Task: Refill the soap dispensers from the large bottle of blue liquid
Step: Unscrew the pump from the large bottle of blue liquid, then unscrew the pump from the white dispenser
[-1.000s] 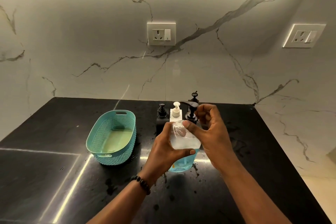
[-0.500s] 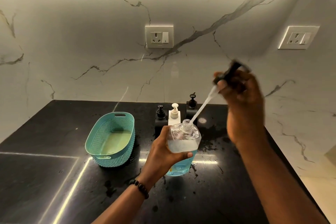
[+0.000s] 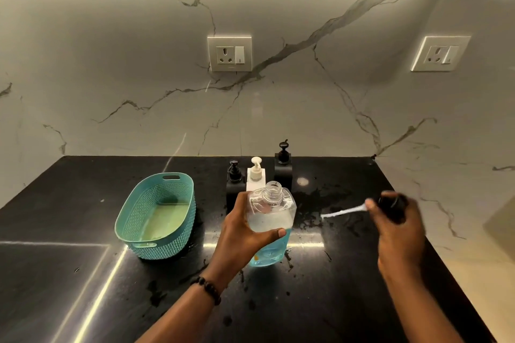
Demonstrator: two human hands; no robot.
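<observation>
Holding the clear bottle (image 3: 271, 220) upright in my left hand (image 3: 242, 234), fingers wrapped round it, blue liquid low, neck open. Right hand (image 3: 395, 231) at 3 o'clock grips the pump head (image 3: 391, 207), tube pointing back toward the bottle. Dispensers (image 3: 257, 175) stand at 12 on the bench (image 3: 83, 287), nearer my left.

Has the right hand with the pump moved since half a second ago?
Yes. The right hand has dropped with the black pump, from level with the wall's lower marble veins down to just above the countertop, right of the clear bottle.
</observation>
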